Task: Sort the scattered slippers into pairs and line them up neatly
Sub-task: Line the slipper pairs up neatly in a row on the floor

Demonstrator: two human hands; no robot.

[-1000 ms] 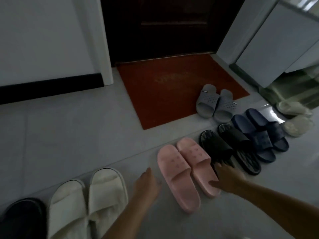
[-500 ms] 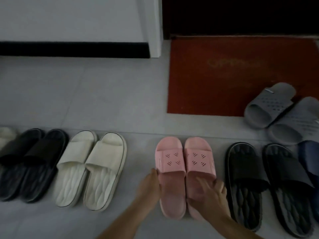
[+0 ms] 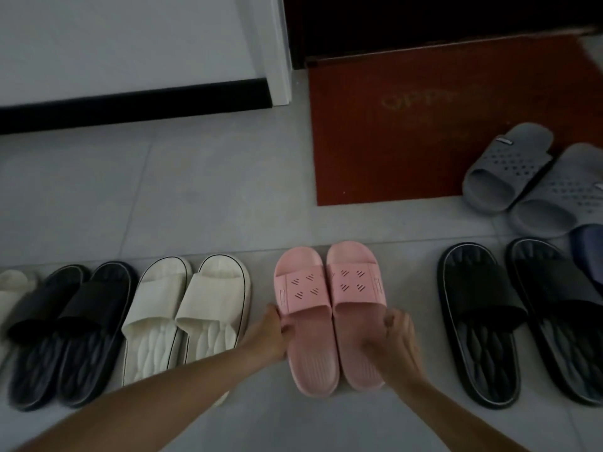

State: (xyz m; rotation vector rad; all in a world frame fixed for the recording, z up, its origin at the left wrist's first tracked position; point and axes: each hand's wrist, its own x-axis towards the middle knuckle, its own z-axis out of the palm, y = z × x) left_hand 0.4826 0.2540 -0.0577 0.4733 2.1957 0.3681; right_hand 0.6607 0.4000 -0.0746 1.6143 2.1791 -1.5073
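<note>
Two pink slippers stand side by side on the grey floor, toes pointing away from me. My left hand (image 3: 272, 332) grips the outer edge of the left pink slipper (image 3: 305, 308). My right hand (image 3: 396, 340) grips the outer edge of the right pink slipper (image 3: 355, 298). To their left stand a cream pair (image 3: 192, 308) and a black pair (image 3: 65, 321). Another black pair (image 3: 518, 314) stands to their right. A grey pair (image 3: 535, 177) lies further back, partly on the red mat (image 3: 408, 125).
A cream slipper (image 3: 11, 288) shows at the far left edge and a navy slipper (image 3: 587, 246) at the far right edge. A white wall with black skirting (image 3: 130, 102) and a dark door (image 3: 424, 21) lie behind.
The view swung left, bringing the cream and black pairs into sight. Both hands closed in on the pink pair, which now stands straight with its slippers touching.
</note>
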